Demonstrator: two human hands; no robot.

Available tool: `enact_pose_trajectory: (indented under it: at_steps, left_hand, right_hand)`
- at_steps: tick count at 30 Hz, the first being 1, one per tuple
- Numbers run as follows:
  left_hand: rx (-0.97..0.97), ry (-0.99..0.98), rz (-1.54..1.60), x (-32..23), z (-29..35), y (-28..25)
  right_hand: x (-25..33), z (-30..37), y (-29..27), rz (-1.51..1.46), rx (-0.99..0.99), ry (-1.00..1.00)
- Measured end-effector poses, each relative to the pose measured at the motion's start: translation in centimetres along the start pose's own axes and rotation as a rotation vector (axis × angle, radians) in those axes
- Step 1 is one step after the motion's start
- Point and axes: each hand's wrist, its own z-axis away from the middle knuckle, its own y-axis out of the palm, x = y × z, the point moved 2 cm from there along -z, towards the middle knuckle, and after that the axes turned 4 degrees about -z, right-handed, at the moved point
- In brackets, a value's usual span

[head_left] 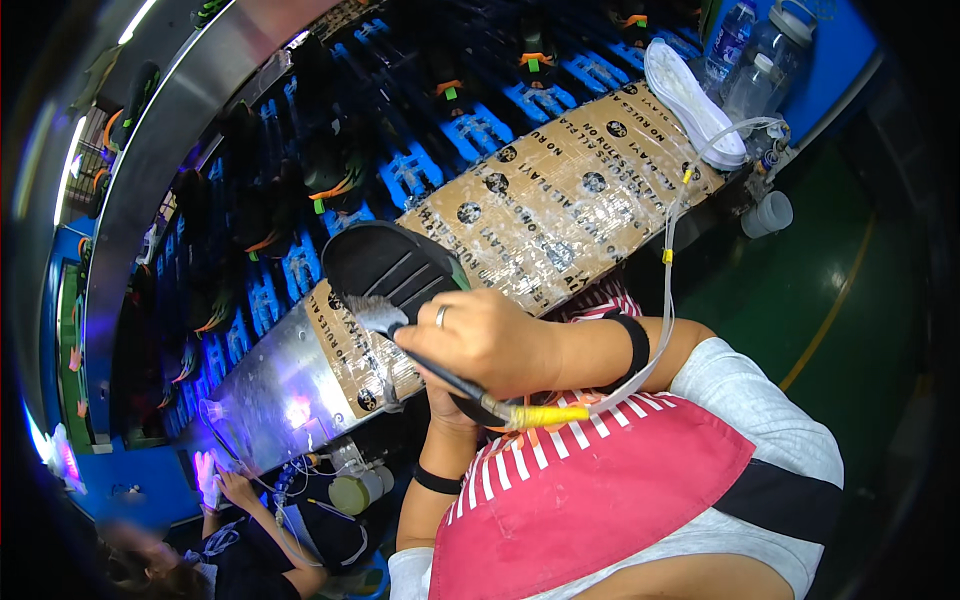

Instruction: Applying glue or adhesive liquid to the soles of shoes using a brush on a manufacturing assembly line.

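In my right hand (485, 345), closed round its handle, is a glue brush (450, 375) with a tube joined to its yellow end. Its grey bristles (370, 312) touch the dark underside of a black shoe (385, 262) with grooved lines and a green patch at the side. Below the right hand, my left hand (450, 408) grips the shoe near its heel end; its fingers are mostly hidden. The shoe is tilted above the cardboard-covered bench (550, 220), toe pointing far left.
Blue racks (475, 135) carrying dark shoes run along the bench's far side. A white sole (695, 105) lies at the right end, beside clear bottles (750, 90). A clear tube (670, 290) hangs near my right arm. Another person's hands (225, 485) are at lower left.
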Motion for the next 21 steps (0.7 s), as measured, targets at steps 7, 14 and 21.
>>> enact_pose_trajectory:
  at_steps: [7, 14, 21]
  left_hand:
    - [0.145, 0.118, -0.153, -1.1, 0.7, 0.1]
    - [0.002, 0.089, -0.033, -1.1, 0.9, 0.1]
    - [0.034, 0.133, -0.092, -1.5, 1.3, 0.3]
  right_hand:
    - [0.1, 0.2, -0.5, -0.252, -0.090, -0.044]
    - [0.6, 0.9, 0.7, -0.041, 0.050, -0.073]
    - [-0.3, 1.0, 0.6, -0.050, -0.146, -0.018]
